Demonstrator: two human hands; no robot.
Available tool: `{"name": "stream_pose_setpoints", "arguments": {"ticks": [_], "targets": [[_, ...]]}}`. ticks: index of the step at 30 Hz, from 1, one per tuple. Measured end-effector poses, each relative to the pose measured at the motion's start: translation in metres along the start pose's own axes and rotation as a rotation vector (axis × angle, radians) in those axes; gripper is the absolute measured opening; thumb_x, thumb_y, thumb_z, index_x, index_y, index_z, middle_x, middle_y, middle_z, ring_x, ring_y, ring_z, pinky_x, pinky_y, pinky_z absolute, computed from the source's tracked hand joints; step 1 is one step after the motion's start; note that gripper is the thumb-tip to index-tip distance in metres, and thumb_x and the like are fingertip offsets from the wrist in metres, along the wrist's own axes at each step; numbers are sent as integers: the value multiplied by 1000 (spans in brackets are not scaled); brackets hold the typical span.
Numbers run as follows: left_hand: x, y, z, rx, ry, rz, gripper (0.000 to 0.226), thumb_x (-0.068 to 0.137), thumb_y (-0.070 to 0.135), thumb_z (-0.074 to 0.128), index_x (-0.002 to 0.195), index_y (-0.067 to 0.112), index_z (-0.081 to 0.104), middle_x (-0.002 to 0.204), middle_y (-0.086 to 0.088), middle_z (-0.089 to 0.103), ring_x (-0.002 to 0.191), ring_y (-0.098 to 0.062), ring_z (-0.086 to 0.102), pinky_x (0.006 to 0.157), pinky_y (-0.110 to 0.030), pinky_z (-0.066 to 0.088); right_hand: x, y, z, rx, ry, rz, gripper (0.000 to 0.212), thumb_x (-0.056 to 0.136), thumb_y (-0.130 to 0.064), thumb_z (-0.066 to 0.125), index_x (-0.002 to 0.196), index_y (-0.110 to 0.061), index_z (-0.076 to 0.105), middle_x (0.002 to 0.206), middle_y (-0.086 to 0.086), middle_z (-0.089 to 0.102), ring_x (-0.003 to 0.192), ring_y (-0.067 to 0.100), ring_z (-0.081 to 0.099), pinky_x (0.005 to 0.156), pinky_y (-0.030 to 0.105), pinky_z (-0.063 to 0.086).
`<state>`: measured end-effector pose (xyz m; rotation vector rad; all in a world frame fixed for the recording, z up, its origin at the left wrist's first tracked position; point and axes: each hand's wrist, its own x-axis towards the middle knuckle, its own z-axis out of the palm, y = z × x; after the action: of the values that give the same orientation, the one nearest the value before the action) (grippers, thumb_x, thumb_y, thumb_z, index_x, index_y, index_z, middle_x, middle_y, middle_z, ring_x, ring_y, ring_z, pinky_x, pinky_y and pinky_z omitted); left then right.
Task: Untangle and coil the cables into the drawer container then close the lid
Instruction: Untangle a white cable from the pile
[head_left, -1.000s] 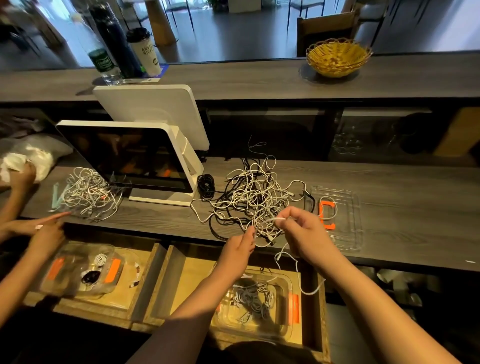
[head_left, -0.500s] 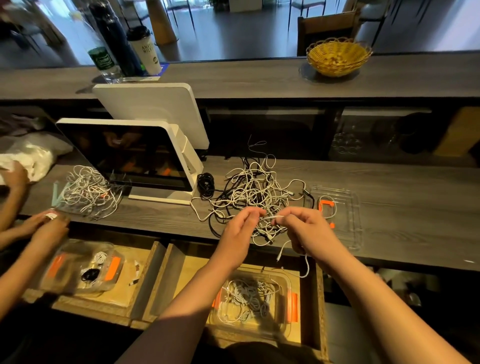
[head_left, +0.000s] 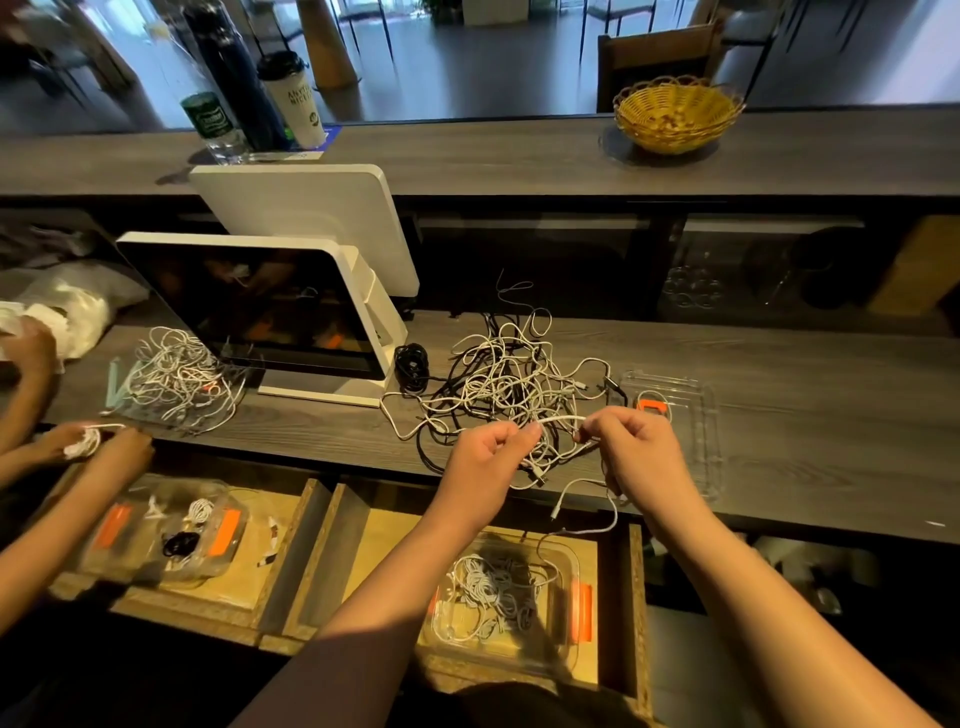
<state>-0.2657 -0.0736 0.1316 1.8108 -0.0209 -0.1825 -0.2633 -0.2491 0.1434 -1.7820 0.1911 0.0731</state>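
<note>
A tangle of white and black cables (head_left: 506, 379) lies on the grey counter. Both hands are at its front edge. My left hand (head_left: 485, 457) pinches a white cable (head_left: 563, 419) that runs across to my right hand (head_left: 631, 452), which grips the same cable; its loose end hangs down over the drawer. Below, in the open wooden drawer (head_left: 363, 540), stands a clear container (head_left: 563, 618) with orange clips and coiled white cables inside. Its clear lid (head_left: 701, 410) with an orange clip lies on the counter right of the tangle.
A white point-of-sale screen (head_left: 249, 306) stands left of the tangle, a coiled black cable (head_left: 411, 364) beside it. Another person's hands (head_left: 98, 444) wind a white cable at far left, over a second pile (head_left: 179, 376) and container (head_left: 171, 535). A yellow basket (head_left: 675, 111) sits on the upper ledge.
My left hand rose from the counter edge to the tangle and took hold of the white cable near my right hand. The hanging end shortened. The other person's hands moved together.
</note>
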Motion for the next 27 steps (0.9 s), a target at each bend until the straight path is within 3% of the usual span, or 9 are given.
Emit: {"name": "stream_pose_setpoints", "arguments": {"ticks": [3, 6, 9, 10, 13, 18, 20, 24, 27], "targets": [[0, 0, -2, 4, 21, 2, 46, 102, 28, 57, 59, 18, 43, 53, 9, 31, 52, -9, 28, 55, -25, 29, -1, 6, -3, -50, -75, 33, 29, 97, -18, 53, 76, -10, 72, 53, 5, 44, 44, 12, 34, 40, 17, 31], [2, 2, -3, 21, 31, -45, 41, 102, 37, 54, 67, 16, 47, 52, 10, 33, 51, -9, 30, 54, -26, 29, -4, 6, -3, -94, -153, 49, 29, 98, -16, 52, 80, -5, 73, 46, -9, 45, 36, 2, 36, 37, 13, 29], [6, 2, -4, 43, 47, -121, 38, 99, 47, 54, 84, 13, 58, 52, -1, 45, 56, -25, 42, 63, -36, 41, -7, 5, -1, -66, -203, 50, 32, 99, -12, 51, 77, -1, 71, 45, -10, 47, 39, 1, 38, 39, 12, 29], [7, 0, -5, 29, 31, -154, 36, 99, 49, 53, 96, 14, 63, 53, -5, 44, 53, -29, 42, 59, -39, 44, -8, 4, -1, -49, -223, 50, 33, 99, -11, 50, 77, 1, 71, 45, -10, 48, 40, 1, 37, 40, 12, 28], [8, -4, -6, -161, -60, -202, 39, 102, 49, 44, 123, 25, 66, 54, 6, 30, 44, -10, 25, 42, -23, 24, -12, -1, 2, -33, -266, 38, 33, 99, -10, 48, 77, 2, 70, 46, -8, 49, 42, 2, 37, 41, 13, 29], [9, -4, -8, -531, -145, -273, 51, 95, 49, 49, 131, 16, 61, 73, 3, 48, 54, -4, 34, 39, -14, 24, -17, -2, 9, -50, -304, 43, 34, 101, -11, 45, 76, -3, 67, 52, 3, 41, 35, 3, 32, 36, 15, 26], [10, -1, -9, -623, -200, -309, 51, 96, 46, 50, 133, 12, 60, 77, 3, 47, 54, -4, 34, 38, -14, 23, -17, -1, 14, -66, -330, 30, 38, 102, -16, 45, 73, -5, 67, 52, 3, 41, 37, 5, 33, 39, 16, 27], [12, 5, -10, -666, -304, -368, 51, 101, 46, 45, 134, 11, 60, 76, 4, 46, 51, -4, 32, 37, -12, 23, -14, 7, 25, -101, -364, -3, 44, 104, -24, 46, 73, -2, 68, 53, -4, 50, 46, 4, 38, 49, 19, 29], [13, 7, -14, -652, -331, -369, 50, 103, 52, 36, 131, 23, 66, 78, 2, 49, 53, -5, 29, 38, -13, 21, -10, 7, 32, -98, -359, -15, 42, 104, -27, 47, 84, 3, 69, 65, 4, 57, 49, 3, 42, 51, 18, 32]]}}
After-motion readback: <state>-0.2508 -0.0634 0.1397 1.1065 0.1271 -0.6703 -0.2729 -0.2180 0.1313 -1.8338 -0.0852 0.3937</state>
